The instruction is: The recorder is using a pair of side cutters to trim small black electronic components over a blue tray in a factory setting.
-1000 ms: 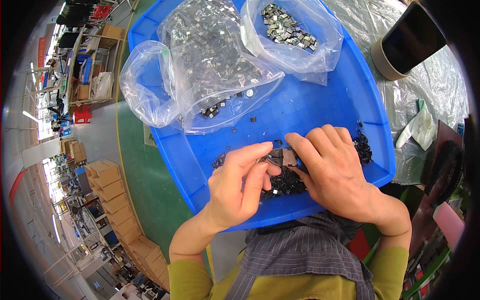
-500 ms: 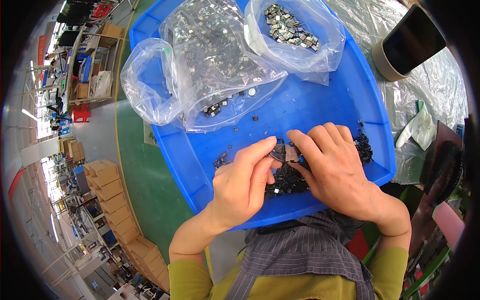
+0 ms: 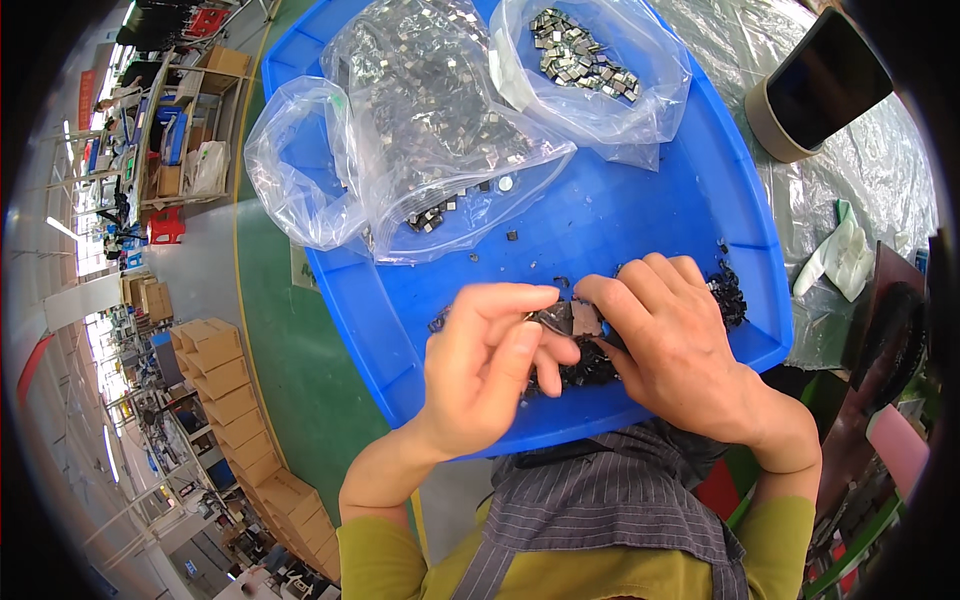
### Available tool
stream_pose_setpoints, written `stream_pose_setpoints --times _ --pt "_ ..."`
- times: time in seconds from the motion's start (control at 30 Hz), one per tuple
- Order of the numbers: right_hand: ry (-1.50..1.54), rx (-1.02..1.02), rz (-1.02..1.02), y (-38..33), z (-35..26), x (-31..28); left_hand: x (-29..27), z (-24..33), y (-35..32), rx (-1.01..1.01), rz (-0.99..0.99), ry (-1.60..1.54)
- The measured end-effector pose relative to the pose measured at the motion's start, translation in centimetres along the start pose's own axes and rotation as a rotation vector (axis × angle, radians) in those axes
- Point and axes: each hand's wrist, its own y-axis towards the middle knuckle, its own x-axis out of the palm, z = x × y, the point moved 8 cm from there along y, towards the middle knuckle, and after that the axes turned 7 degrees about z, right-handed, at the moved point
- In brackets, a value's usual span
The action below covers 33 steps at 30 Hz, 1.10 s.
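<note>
Over the near part of a blue plastic tray [image 3: 345,310], my right hand [image 3: 675,345] pinches a small dark piece with a brownish square face [image 3: 585,319] between thumb and fingers. My left hand [image 3: 475,370] is beside the piece's left end. Its index finger is stretched out and its thumb is apart from it; some blur hides whether a fingertip touches the piece. Beneath both hands lies a heap of black scraps [image 3: 592,368], partly covered by them.
Clear plastic bags of small metallic square parts [image 3: 425,90] [image 3: 580,55] fill the tray's far side. More black scraps [image 3: 728,292] lie at its right. A phone on a round stand [image 3: 775,125] and a white glove [image 3: 840,255] rest on the plastic-covered table. Cardboard boxes [image 3: 215,370] stand left.
My left hand's thumb and index finger have spread apart and its other fingers have loosened. The right hand keeps hold of the piece nearly in place, shifted slightly nearer.
</note>
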Motion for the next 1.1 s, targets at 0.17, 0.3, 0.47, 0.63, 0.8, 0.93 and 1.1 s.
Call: stream_pose_setpoints --times 0.17,0.3,0.47,0.63,0.8,0.93,1.1 --pt "0.145 0.022 -0.039 0.0 0.0 0.4 0.2 -1.7 0.0 -0.378 -0.063 -0.614" --pt "0.263 0.121 0.002 -0.4 1.3 0.0 -4.1 -1.2 0.3 -0.259 0.23 -1.073" --pt "0.148 0.012 -0.078 0.3 -0.4 1.2 0.2 0.0 -0.3 -0.306 -0.129 -0.524" --pt "0.163 0.032 0.014 0.3 0.2 -0.2 0.0 -1.1 -0.4 -0.316 -0.057 -0.272" --pt "0.075 -0.005 0.056 0.3 0.0 -0.4 0.2 -0.5 -0.7 -0.233 -0.072 -0.23" --pt "-0.007 -0.011 0.091 0.2 0.1 -0.4 0.4 -0.4 -0.7 -0.217 -0.084 -0.206" --pt "-0.043 -0.028 0.099 0.2 0.0 -0.3 0.3 -0.2 -0.7 -0.172 -0.066 -0.161"
